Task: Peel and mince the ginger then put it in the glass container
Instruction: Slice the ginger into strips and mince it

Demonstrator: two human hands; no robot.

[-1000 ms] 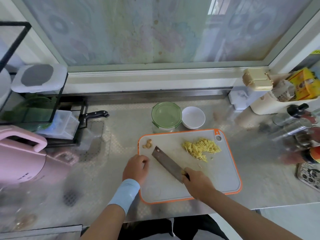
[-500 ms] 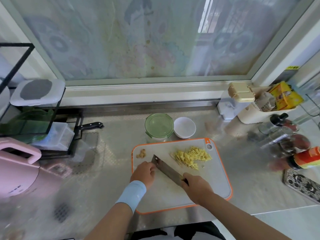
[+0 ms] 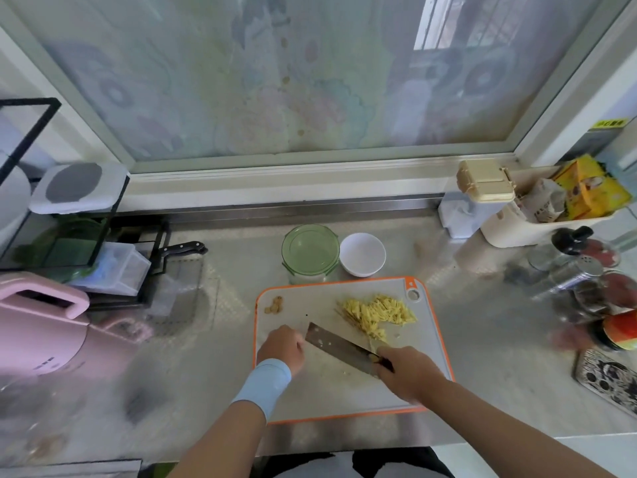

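Closest to me, the person's right hand [image 3: 408, 372] is gripping the dark handle of a cleaver [image 3: 339, 345], fingers wrapped round it. The blade is lying low over the cutting board [image 3: 344, 398], running diagonally from the right hand up and left, with a few pale flecks of ginger sticking to the steel. The left hand [image 3: 282, 346], with a light blue wristband [image 3: 263, 384] on the wrist behind it, is sitting knuckles-up on the board right at the blade's tip. Its fingers are curling under, and I cannot tell whether they are holding anything.

The board is grey with an orange rim and is lying flat on the steel tabletop [image 3: 482, 357]. The ginger [image 3: 377, 313] is sitting in its far right part, just beyond the blade: a loose yellow heap of thin matchstick strips, peeled and pale, with a couple of stray bits trailing toward the knife. A small cluster of brownish scraps [image 3: 274, 304] is lying apart in the board's far left corner.

Just behind the board, the glass container [image 3: 310, 251] is standing with its green lid on, and a white bowl [image 3: 362, 258] is sitting beside it on the right. Further left, a black-handled knife [image 3: 184, 248] is poking out of a rack, and a pink appliance [image 3: 38, 336] is standing at the tabletop's left edge.
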